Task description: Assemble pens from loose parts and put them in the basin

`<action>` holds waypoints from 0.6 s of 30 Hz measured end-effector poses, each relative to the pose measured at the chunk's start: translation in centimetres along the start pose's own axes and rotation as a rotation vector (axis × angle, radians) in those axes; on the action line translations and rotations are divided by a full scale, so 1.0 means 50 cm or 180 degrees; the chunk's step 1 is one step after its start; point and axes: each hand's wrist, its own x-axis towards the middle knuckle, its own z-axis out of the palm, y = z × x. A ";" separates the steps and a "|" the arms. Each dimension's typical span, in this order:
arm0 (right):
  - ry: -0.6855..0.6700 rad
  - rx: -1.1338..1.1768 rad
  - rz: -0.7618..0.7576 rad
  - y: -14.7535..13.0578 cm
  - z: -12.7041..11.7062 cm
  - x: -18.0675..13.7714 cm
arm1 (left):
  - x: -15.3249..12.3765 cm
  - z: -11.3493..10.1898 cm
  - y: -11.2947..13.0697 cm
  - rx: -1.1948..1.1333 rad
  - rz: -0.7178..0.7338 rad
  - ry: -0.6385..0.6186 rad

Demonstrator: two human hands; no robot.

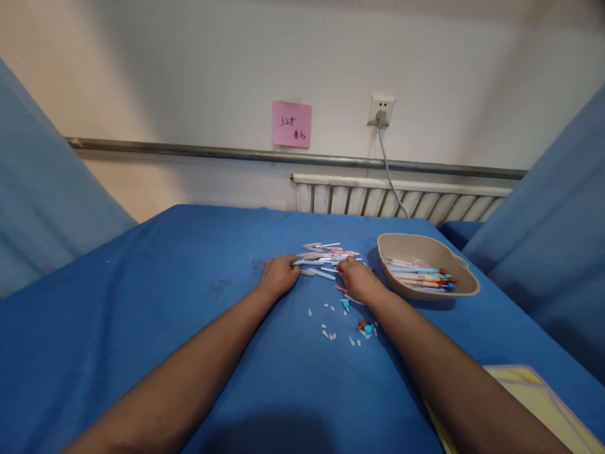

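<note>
Slim pen barrels lie between the left hand and right hand, long axes running roughly hand to hand. Both hands curl at the pile's ends, equally near; whether either pinches, I cannot tell.

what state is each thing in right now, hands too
left hand: at the pen parts' left end, grip unclear
right hand: at their right end, grip unclear
pen parts: loosely bunched, lying down
white tips: scattered
basin: upright, uncovered, holding pens
plug: in the socket
pink note: on the wall, written on
</note>
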 end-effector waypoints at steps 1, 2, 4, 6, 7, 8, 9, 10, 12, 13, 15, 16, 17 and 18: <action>-0.0007 0.0010 0.0007 0.000 0.002 0.001 | 0.005 0.003 -0.001 0.0011 0.0016 0.0006; -0.0012 0.0021 0.0014 0.000 0.003 0.002 | 0.008 0.005 -0.002 0.0018 0.0030 0.0007; -0.0013 0.0042 0.0025 0.001 0.006 0.004 | 0.010 0.009 -0.004 0.0017 0.0053 -0.0003; -0.0003 0.0068 0.0021 0.004 0.008 0.006 | 0.009 0.011 -0.006 -0.0014 0.0115 -0.0021; 0.0003 0.0078 0.0024 0.005 0.009 0.007 | 0.008 0.012 -0.006 -0.0036 0.0156 -0.0026; 0.0010 0.0086 0.0033 0.007 0.009 0.007 | 0.007 0.012 -0.007 -0.0055 0.0199 -0.0030; 0.0022 0.0091 0.0047 0.009 0.010 0.007 | 0.006 0.013 -0.007 -0.0076 0.0241 -0.0029; 0.0038 0.0096 0.0058 0.010 0.011 0.008 | 0.006 0.013 -0.007 -0.0102 0.0276 -0.0025; 0.0068 0.0121 0.0065 0.012 0.012 0.008 | 0.005 0.014 -0.006 -0.0174 0.0305 -0.0022; 0.0076 0.0142 0.0056 0.012 0.013 0.009 | 0.005 0.015 -0.005 -0.0218 0.0315 -0.0025; 0.0089 0.0189 0.0025 0.011 0.015 0.009 | 0.005 0.015 -0.005 -0.0293 0.0326 -0.0034; 0.0098 0.0210 0.0018 0.010 0.016 0.010 | 0.005 0.016 -0.005 -0.0312 0.0322 -0.0043; 0.0110 0.0226 0.0018 0.009 0.017 0.010 | 0.006 0.016 -0.004 -0.0320 0.0316 -0.0052; 0.0124 0.0238 0.0021 0.008 0.018 0.011 | 0.006 0.016 -0.004 -0.0320 0.0315 -0.0062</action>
